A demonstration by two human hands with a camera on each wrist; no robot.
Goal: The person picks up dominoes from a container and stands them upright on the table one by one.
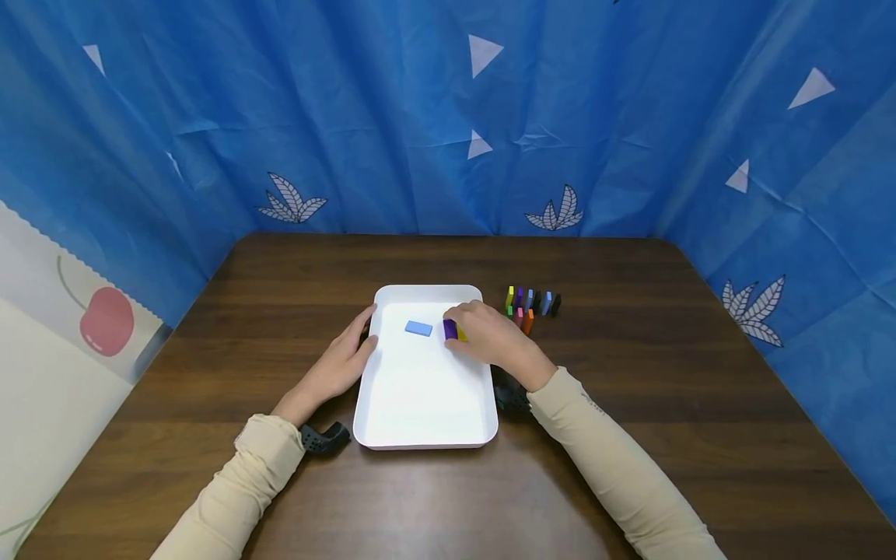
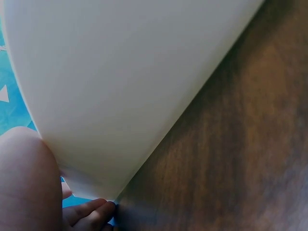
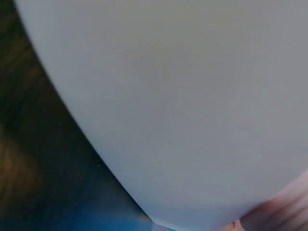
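Note:
A white tray [image 1: 423, 420] lies on the table, its side wall [image 2: 120, 86] filling much of the left wrist view. My left hand [image 1: 339, 359] touches its left side with thumb and fingers fairly straight. Inside the tray, my right hand [image 1: 488, 333] pinches a purple block [image 1: 449, 330] between thumb and fingers. A yellow block [image 1: 462, 334] stands right beside it, partly hidden by the hand; whether the fingers also hold it I cannot tell. Apart to the left, a blue block [image 1: 418, 328] lies flat. The right wrist view shows mostly tray wall [image 3: 183, 106], with blocks out of sight.
Several coloured blocks stand upright in two rows to the right of the tray, among them a yellow one [image 1: 510, 296], an orange one [image 1: 528, 321] and a black one [image 1: 556, 305]. A blue curtain [image 1: 392, 117] hangs behind the wooden table [image 1: 630, 350].

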